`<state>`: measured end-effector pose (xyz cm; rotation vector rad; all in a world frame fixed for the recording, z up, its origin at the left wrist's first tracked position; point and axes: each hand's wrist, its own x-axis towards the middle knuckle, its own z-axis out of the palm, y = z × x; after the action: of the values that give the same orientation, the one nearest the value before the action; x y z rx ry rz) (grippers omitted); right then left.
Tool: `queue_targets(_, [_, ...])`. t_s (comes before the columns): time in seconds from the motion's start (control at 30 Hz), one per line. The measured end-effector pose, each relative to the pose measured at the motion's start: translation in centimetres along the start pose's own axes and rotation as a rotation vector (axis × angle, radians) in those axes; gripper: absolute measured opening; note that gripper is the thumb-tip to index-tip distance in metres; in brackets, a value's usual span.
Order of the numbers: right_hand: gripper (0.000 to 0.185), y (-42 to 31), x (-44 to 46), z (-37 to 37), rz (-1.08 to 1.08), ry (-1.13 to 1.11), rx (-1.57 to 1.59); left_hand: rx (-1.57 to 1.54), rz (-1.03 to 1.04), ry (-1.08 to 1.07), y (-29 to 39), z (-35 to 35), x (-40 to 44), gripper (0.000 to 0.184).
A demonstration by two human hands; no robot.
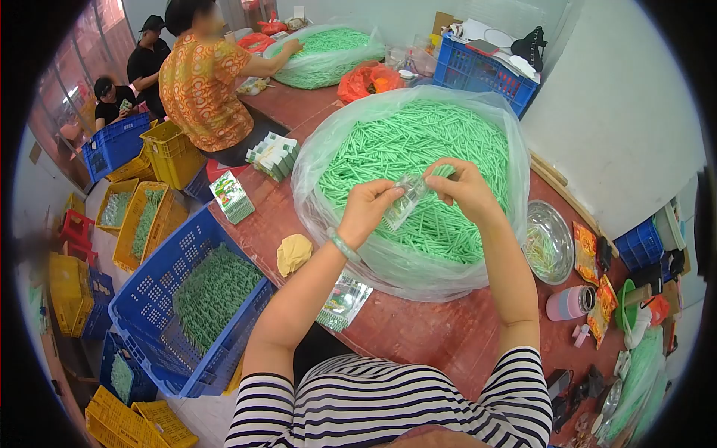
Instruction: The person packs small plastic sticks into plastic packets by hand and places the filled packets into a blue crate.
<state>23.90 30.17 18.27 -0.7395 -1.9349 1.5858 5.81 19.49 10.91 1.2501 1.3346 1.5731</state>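
My left hand (364,210) pinches a small clear printed plastic packet (401,209) over the large open bag. At the packet's upper end, my right hand (464,191) is closed on a few short green sticks (443,171). Whether the sticks reach inside the packet is hard to make out. Below both hands, a heap of loose green sticks (418,138) fills a big clear plastic bag (308,196). Flat printed packets (345,297) lie near my left forearm. Farther left stand a stack of packets (232,196) and some bundled packets (272,157).
A blue crate (142,313) holding filled packets stands left of the red table (403,321). A crumpled yellow cloth (294,254) lies near its edge. On the right are a metal bowl (556,261) and a pink flask (569,305). A co-worker (205,89) works at another bag.
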Motion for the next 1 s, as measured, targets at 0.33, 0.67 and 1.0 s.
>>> queue_targets(0.33, [0.016,-1.4,-0.9,-1.3,-0.144,0.241,0.245,0.069,0.079,-0.056,0.3,0.5,-0.7,0.022])
queue_targets(0.67, [0.016,-1.7,-1.3,-1.0,-0.216,0.288,0.2,0.106,0.094,-0.114,0.4,-0.3,-1.3,0.021])
queue_targets(1.0, [0.013,-0.4,-1.4,0.7,-0.117,0.06,0.046,-0.083,0.002,-0.127,0.3,0.9,-1.3,0.023])
